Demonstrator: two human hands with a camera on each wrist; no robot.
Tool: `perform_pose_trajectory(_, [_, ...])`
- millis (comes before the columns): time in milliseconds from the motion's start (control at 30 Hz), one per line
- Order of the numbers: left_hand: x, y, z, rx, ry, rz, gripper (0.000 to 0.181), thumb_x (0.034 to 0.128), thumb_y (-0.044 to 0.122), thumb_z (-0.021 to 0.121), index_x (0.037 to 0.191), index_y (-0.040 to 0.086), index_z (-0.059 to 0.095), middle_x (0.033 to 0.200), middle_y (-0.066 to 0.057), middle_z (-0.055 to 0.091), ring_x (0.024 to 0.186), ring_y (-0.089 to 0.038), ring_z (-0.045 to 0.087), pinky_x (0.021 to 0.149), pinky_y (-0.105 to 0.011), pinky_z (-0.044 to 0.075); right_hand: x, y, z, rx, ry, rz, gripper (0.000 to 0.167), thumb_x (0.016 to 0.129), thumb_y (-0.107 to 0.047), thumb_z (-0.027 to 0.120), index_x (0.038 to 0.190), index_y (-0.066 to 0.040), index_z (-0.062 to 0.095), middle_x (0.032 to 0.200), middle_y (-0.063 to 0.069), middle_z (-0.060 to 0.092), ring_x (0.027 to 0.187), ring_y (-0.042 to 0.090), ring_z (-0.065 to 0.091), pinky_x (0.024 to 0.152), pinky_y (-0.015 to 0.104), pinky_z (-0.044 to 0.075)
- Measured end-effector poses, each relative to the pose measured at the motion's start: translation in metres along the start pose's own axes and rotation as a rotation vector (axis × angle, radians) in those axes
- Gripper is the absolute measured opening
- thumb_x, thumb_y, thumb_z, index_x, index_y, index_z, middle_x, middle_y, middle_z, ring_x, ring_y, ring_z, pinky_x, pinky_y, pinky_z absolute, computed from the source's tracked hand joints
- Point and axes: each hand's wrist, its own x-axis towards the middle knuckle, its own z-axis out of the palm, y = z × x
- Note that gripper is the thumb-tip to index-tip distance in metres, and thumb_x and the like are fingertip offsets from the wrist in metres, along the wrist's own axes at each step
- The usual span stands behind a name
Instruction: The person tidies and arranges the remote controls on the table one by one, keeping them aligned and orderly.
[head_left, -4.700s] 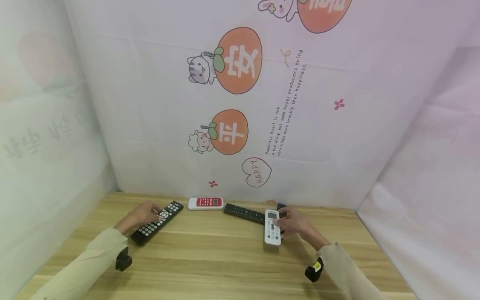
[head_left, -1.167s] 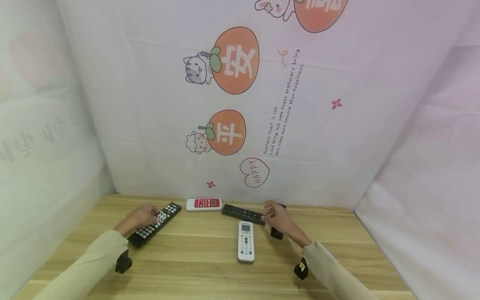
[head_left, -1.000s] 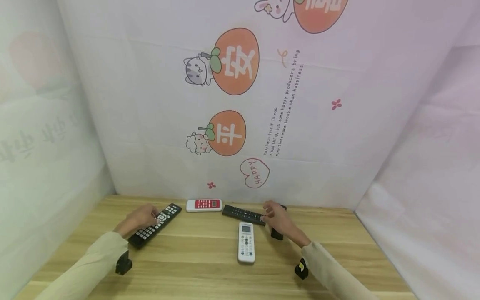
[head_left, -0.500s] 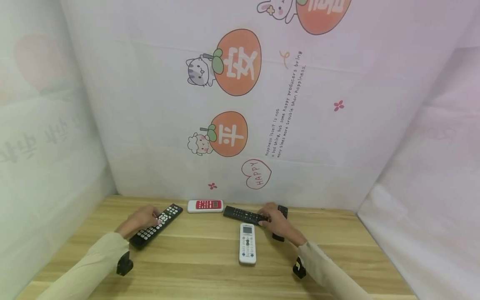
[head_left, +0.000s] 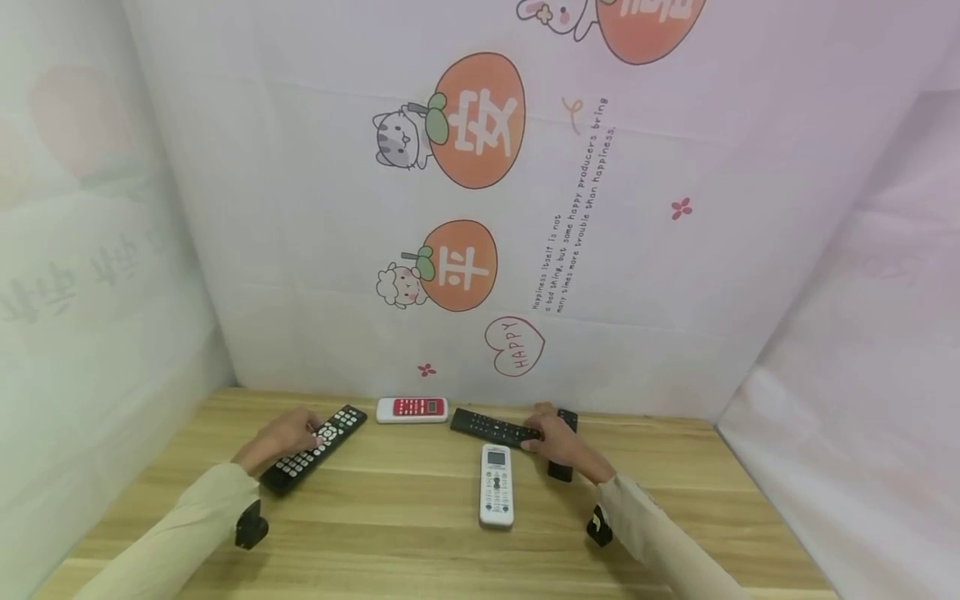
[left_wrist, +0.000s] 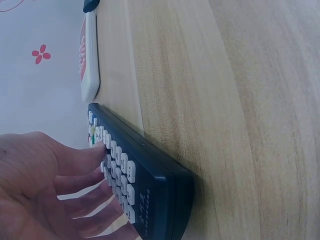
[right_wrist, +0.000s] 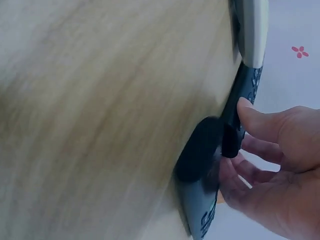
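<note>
My left hand [head_left: 281, 439] holds a black remote control with white buttons [head_left: 341, 425], which lies slanted on the table. In the left wrist view, the thumb presses on its buttons while the fingers [left_wrist: 90, 205] reach along its far side. My right hand [head_left: 562, 442] grips the right end of a slim black remote [head_left: 487, 426] near the back wall. The thumb and fingers lie on either side of that end in the right wrist view. Partly hidden beside this hand is another black remote [head_left: 561, 472]. A white remote with a small screen [head_left: 497, 492] lies just in front.
A white remote with a red face [head_left: 386, 410] lies against the back wall, between the two hands. Printed white cloth [head_left: 337, 333] encloses the wooden table [head_left: 405, 533] at the back and both sides.
Earlier my right hand held the white screened remote; it now lies further left. The right hand has since lowered onto the slim black remote's end. My left hand stays in place.
</note>
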Motion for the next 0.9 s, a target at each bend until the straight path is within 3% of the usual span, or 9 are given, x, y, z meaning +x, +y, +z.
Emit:
perform_pose_trajectory(67, [-0.001, 0.001, -0.001, -0.007, -0.001, -0.005, 0.036, 0.0947, 0.008, 0.068, 0.121, -0.016, 0.063, 0.106, -0.027, 0.067, 0.095, -0.034, 0.064, 0.087, -0.055, 0.054, 0.0, -0.003, -0.003, -0.006, -0.018, 0.016, 0.027, 0.091, -0.007, 0.079, 0.111, 0.008, 0.072, 0.114, 0.021, 0.07, 0.131, 0.044, 0.052, 0.109, 0.058, 0.048])
perform_pose_trajectory(267, [0.001, 0.003, -0.001, -0.022, -0.011, -0.021, 0.034, 0.0959, 0.006, 0.067, 0.121, -0.016, 0.063, 0.105, -0.025, 0.067, 0.095, -0.033, 0.064, 0.086, -0.051, 0.055, -0.002, -0.01, -0.008, 0.043, -0.047, 0.138, 0.028, 0.085, -0.01, 0.086, 0.104, 0.004, 0.071, 0.114, 0.014, 0.061, 0.102, 0.026, 0.058, 0.089, 0.045, 0.054])
perform_pose_trajectory(333, [0.002, 0.003, -0.001, -0.028, -0.011, -0.021, 0.034, 0.0959, 0.006, 0.067, 0.121, -0.017, 0.063, 0.104, -0.024, 0.068, 0.094, -0.032, 0.064, 0.085, -0.05, 0.055, -0.001, -0.01, -0.008, 0.066, -0.045, 0.192, 0.031, 0.083, -0.011, 0.088, 0.105, 0.003, 0.071, 0.116, 0.015, 0.061, 0.099, 0.024, 0.058, 0.086, 0.042, 0.053])
perform_pose_trajectory(467, [0.002, 0.003, -0.001, -0.03, -0.004, -0.01, 0.034, 0.0952, 0.005, 0.068, 0.12, -0.017, 0.063, 0.103, -0.024, 0.067, 0.094, -0.032, 0.063, 0.085, -0.05, 0.055, -0.002, -0.008, -0.009, 0.12, -0.006, 0.249, 0.031, 0.081, -0.007, 0.088, 0.104, 0.003, 0.068, 0.14, 0.023, 0.057, 0.102, 0.028, 0.063, 0.091, 0.046, 0.055])
perform_pose_trajectory(567, [0.001, 0.002, -0.001, -0.029, 0.001, -0.005, 0.034, 0.0948, 0.005, 0.068, 0.12, -0.018, 0.063, 0.104, -0.025, 0.067, 0.095, -0.033, 0.063, 0.086, -0.051, 0.055, -0.002, -0.004, -0.01, 0.151, 0.032, 0.232, 0.029, 0.08, -0.003, 0.087, 0.1, 0.004, 0.067, 0.153, 0.027, 0.048, 0.103, 0.03, 0.065, 0.092, 0.047, 0.055])
perform_pose_trajectory(767, [0.001, 0.002, -0.001, -0.007, 0.007, 0.002, 0.035, 0.0948, 0.005, 0.068, 0.121, -0.017, 0.063, 0.11, -0.028, 0.068, 0.098, -0.034, 0.064, 0.09, -0.054, 0.055, -0.003, 0.002, -0.013, 0.233, 0.139, 0.137, 0.039, 0.084, -0.009, 0.083, 0.114, 0.009, 0.066, 0.12, 0.028, 0.067, 0.095, 0.031, 0.068, 0.085, 0.046, 0.06])
perform_pose_trajectory(900, [0.002, 0.001, -0.001, -0.003, 0.006, 0.008, 0.035, 0.095, 0.006, 0.068, 0.121, -0.017, 0.063, 0.11, -0.028, 0.068, 0.099, -0.034, 0.065, 0.091, -0.054, 0.055, -0.002, 0.001, -0.019, 0.438, 0.22, 0.154, 0.047, 0.089, -0.017, 0.079, 0.124, 0.01, 0.064, 0.115, 0.026, 0.069, 0.103, 0.036, 0.068, 0.089, 0.045, 0.059])
